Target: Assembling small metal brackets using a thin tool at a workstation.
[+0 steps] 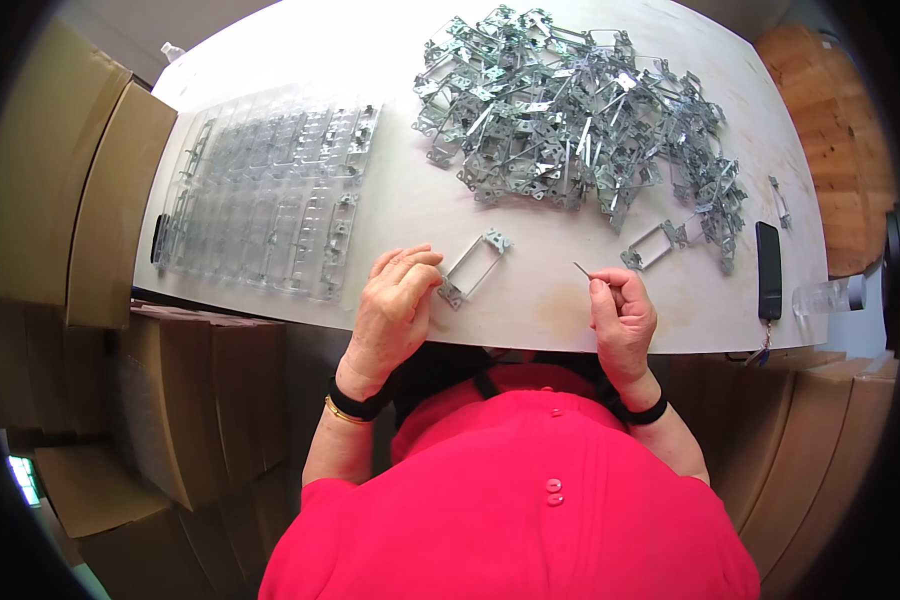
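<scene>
My left hand [395, 305] is at the table's front edge, its fingers bent and close together. Its fingertips meet the left side of a small rectangular metal frame [487, 262] with wider plates at its ends. The thumb is mostly hidden, so I cannot tell whether the fingers grip the frame or something smaller. To the right, my right hand [622, 318] pinches a thin metal pin [581, 268] between thumb and forefinger, its tip pointing up and left. Another metal frame [652, 246] lies just beyond that hand.
A big heap of metal frames [570, 110] covers the far middle and right. Clear plastic trays [260, 200] holding metal parts lie at left. A black phone [769, 270], a loose metal part [780, 203] and a plastic bottle [828, 296] sit at right. Cardboard boxes [185, 400] flank the table [550, 320].
</scene>
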A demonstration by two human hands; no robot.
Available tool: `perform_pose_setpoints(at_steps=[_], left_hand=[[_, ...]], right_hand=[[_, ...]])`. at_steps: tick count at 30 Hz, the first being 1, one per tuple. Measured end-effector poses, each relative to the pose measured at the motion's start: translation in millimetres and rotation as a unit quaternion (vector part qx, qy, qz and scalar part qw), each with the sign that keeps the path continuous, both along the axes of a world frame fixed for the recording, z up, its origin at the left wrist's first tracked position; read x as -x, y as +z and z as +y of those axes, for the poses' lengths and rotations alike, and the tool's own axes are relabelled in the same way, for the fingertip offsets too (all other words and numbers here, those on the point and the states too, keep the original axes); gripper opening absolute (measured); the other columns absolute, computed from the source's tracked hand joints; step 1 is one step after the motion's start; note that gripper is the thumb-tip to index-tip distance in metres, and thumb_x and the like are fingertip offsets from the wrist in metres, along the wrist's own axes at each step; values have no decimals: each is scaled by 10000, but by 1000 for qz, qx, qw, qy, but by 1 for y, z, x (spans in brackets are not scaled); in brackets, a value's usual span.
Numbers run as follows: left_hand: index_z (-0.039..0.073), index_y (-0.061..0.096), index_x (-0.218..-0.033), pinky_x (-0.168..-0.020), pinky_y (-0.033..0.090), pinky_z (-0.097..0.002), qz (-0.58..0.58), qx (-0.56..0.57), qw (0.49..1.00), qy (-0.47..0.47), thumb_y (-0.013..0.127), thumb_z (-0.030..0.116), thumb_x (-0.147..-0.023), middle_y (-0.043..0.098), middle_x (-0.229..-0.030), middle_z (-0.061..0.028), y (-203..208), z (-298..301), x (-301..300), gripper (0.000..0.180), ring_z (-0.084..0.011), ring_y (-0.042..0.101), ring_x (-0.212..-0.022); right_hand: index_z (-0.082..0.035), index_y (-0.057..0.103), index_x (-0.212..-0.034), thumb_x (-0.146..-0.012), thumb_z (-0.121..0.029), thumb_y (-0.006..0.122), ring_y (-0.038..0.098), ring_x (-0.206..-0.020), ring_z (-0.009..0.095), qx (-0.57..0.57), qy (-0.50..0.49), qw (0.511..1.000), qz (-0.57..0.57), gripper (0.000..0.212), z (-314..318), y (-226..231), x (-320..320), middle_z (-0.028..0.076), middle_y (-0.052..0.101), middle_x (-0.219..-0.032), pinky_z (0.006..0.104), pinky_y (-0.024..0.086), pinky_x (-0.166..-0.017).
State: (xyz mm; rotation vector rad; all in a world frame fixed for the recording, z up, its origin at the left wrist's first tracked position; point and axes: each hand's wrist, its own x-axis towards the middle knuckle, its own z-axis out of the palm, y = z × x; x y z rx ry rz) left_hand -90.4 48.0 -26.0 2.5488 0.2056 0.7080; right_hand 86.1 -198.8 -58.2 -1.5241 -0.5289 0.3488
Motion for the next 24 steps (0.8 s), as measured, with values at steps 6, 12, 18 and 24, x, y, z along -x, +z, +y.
perform_pose_setpoints(at_steps=[6, 12, 18, 24], left_hand=[[12, 655, -1033, -880, 546, -436, 14, 83, 987, 135, 673, -77, -887, 712, -1020, -153, 4, -9, -2, 171, -369, 709, -968], [15, 697, -1139, -782, 577, -423, 34, 143, 983, 113, 681, -36, -926, 679, -981, -177, 11, -9, -3, 220, -373, 695, -861], [20, 679, -1029, -797, 564, -478, 77, 108, 991, 19, 672, 19, -930, 684, -983, -192, -7, -3, -14, 99, -425, 693, -908], [11, 672, -990, -742, 559, -454, 0, 119, 993, 13, 689, 0, -927, 676, -927, -179, 39, 17, -16, 66, -408, 696, -845]], right_hand=[[-40, 651, -1134, -1078, -41, 633, 416, -633, -19, 1, 5, 1000, -1, 59, 0, 1, -3, -103, 527, -764, 197, 318, -560], [-42, 652, -1127, -1078, -43, 632, 429, -626, -12, 12, 18, 1000, -9, 53, 4, -4, -5, -98, 515, -758, 200, 326, -553], [-55, 660, -1115, -1082, -81, 636, 445, -602, 1, 34, 12, 999, -15, 48, -5, -4, -7, -87, 517, -736, 203, 336, -544], [-58, 661, -1096, -1085, -96, 631, 425, -569, 0, 22, 17, 1000, 10, 50, -2, -6, -13, -88, 498, -689, 199, 325, -526]])
